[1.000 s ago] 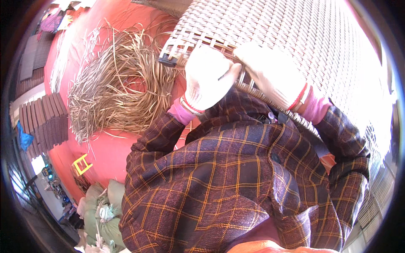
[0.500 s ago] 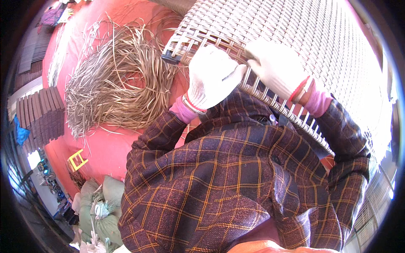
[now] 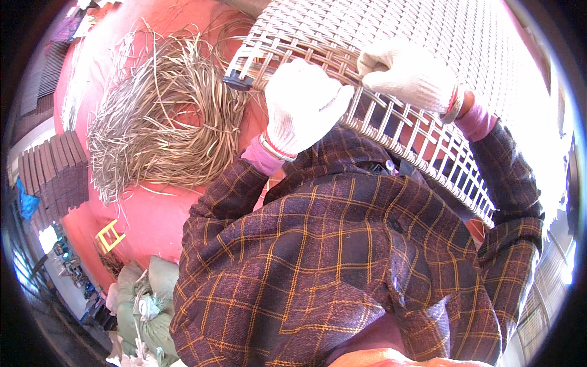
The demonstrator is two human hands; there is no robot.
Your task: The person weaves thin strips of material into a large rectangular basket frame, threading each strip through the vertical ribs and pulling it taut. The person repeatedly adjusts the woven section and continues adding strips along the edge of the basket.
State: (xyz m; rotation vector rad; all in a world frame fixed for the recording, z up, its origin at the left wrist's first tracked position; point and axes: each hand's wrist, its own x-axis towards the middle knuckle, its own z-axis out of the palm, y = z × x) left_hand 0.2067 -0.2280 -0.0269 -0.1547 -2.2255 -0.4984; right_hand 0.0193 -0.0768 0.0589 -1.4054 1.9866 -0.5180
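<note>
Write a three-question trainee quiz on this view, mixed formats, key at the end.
1. True or false: the left hand and the right hand both wear pale gloves.

2. Multiple choice: what lies on the red surface, to the left of the woven panel?
A) a coil of blue hose
B) a bundle of tan strips
C) a row of glass jars

3. Short answer: which hand is nearer the dark corner piece of the woven panel?

Key: 1. True. 2. B. 3. The left hand.
</note>
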